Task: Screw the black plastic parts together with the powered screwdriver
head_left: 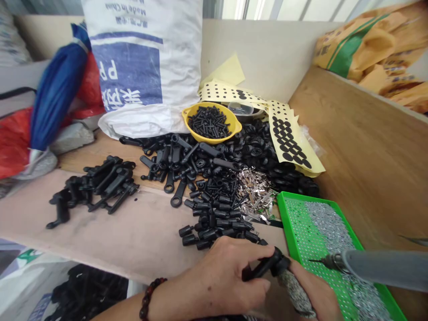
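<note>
My left hand (pixel 230 272), with a beaded bracelet at the wrist, pinches a black plastic crank handle (pixel 261 269) between thumb and fingers. My right hand (pixel 316 290) closes on the round end of the same handle; a grey speckled wrap (pixel 296 292) covers one of its digits. Fingers hide part of the handle. Just beyond lie black cylindrical knobs (pixel 209 234) in a cluster. To the right, a grey power screwdriver (pixel 384 267) points its thin bit left over a green tray (pixel 287 223) with small silvery screws.
Black crank handles (pixel 107 183) are grouped at left, with more loose parts (pixel 180 160) behind. A yellow bowl (pixel 236 127) holds black screw-like pieces. Metal clips (pixel 256 191), sticker sheets (pixel 289 138), a white sack (pixel 177 58), a blue umbrella (pixel 58 89) and a wooden side panel (pixel 361 147) surround the work surface.
</note>
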A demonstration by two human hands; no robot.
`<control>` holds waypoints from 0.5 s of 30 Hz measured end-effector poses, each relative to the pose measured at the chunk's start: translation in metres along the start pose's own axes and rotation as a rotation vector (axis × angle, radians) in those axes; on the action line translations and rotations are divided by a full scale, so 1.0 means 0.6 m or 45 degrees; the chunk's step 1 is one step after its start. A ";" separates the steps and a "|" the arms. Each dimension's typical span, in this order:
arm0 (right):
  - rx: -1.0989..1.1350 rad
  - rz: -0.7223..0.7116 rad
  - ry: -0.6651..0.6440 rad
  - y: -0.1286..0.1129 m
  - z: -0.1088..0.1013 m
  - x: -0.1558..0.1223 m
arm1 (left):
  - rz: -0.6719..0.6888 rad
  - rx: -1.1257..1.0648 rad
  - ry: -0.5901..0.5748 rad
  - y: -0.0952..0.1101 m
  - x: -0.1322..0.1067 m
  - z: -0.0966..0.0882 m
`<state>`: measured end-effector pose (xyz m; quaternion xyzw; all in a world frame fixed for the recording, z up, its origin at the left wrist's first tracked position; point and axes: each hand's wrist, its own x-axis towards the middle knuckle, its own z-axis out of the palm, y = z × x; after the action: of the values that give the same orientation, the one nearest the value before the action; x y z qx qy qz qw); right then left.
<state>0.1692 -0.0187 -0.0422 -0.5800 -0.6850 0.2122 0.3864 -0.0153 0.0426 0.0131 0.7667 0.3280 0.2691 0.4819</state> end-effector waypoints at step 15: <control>-0.193 -0.564 -0.042 0.032 -0.035 0.025 | 0.074 0.214 -0.011 0.022 0.002 -0.016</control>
<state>0.1972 -0.0030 -0.0395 -0.4394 -0.8157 0.0795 0.3677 -0.0185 0.0446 0.0291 0.8147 0.3249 0.2514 0.4092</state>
